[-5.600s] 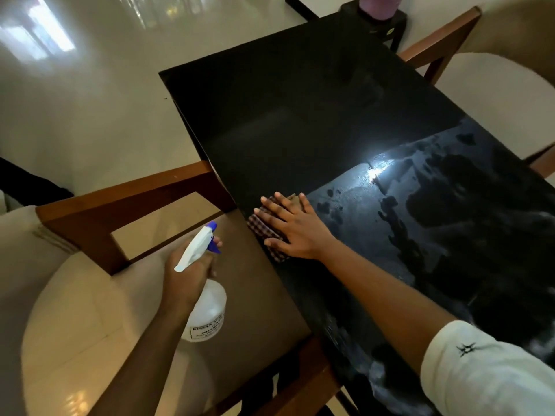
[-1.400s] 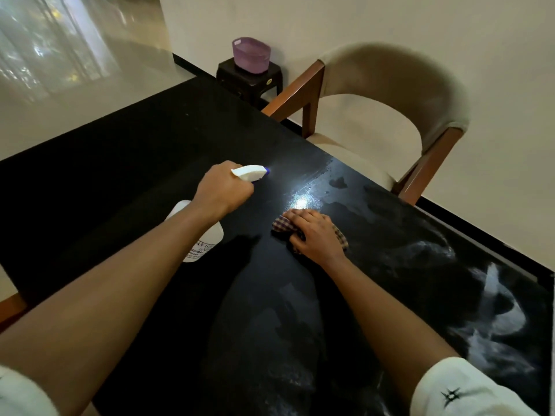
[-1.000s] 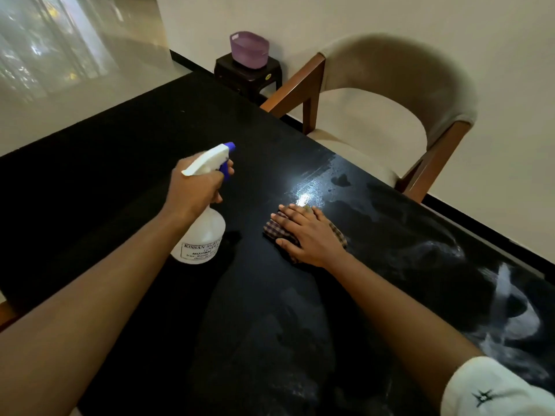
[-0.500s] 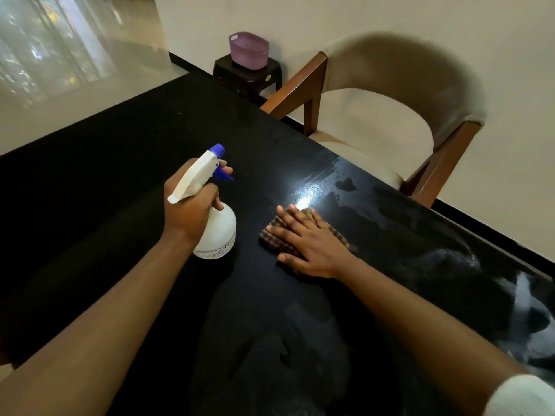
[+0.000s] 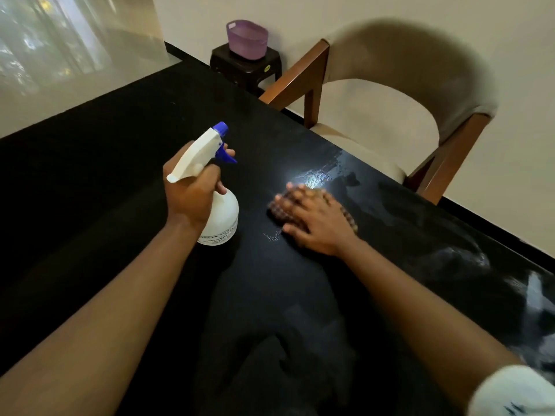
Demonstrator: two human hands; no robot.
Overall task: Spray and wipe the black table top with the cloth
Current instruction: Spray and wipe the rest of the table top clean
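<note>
Fingers point(image 5: 295, 195) flat on cloth point(image 5: 277, 211) — left hand point(image 5: 192, 193) grips bottle point(image 5: 220, 217).

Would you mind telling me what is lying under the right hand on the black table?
A checked cloth lies under the right hand, flat on the table top. Only its edges show; the hand covers its middle.

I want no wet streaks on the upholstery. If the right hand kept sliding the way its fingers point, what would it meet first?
The right hand, flat on the checked cloth, points along the black table top. That stretch looks free; the beige wooden-framed chair sits off to the right, though depth is unclear.
</note>
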